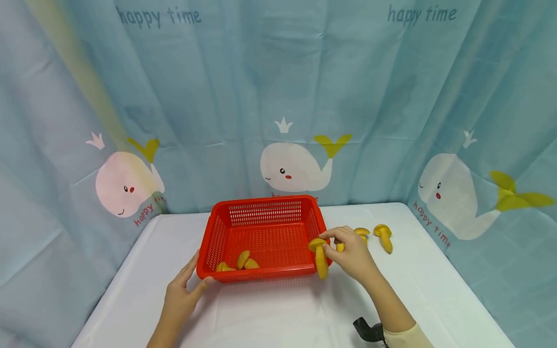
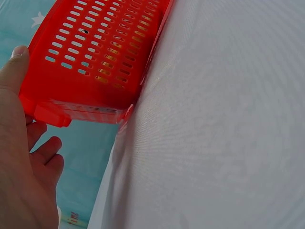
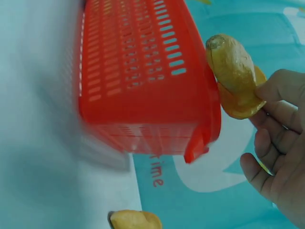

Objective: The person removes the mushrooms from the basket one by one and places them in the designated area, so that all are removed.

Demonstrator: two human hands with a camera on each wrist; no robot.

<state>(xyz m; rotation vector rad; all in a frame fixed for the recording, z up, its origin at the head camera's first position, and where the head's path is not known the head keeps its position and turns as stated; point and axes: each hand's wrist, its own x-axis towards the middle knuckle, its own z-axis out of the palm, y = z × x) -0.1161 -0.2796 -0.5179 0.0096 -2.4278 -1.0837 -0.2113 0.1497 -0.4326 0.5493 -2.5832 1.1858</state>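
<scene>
A red plastic basket (image 1: 270,274) with slotted walls stands on the white table. Two yellow mushrooms lie at its front left inside, one (image 1: 246,260) leaning and one (image 1: 224,267) partly hidden by the rim. My left hand (image 1: 179,296) holds the front left corner, thumb at the front and fingers along the left side. Between thumb and fingers my right hand (image 1: 353,255) pinches a yellow mushroom (image 1: 321,263) by its cap end, stem pointing toward me, over the basket's front right corner. In the right wrist view this mushroom (image 3: 233,64) is beside the basket rim.
Right of the basket, a yellow mushroom (image 1: 384,237) lies on the table (image 1: 435,290). Another mushroom (image 1: 361,231) is partly behind my right hand, and a yellow piece shows by its fingers. A blue curtain (image 1: 217,96) with whales surrounds the table. A black object (image 1: 368,331) sits at my right sleeve.
</scene>
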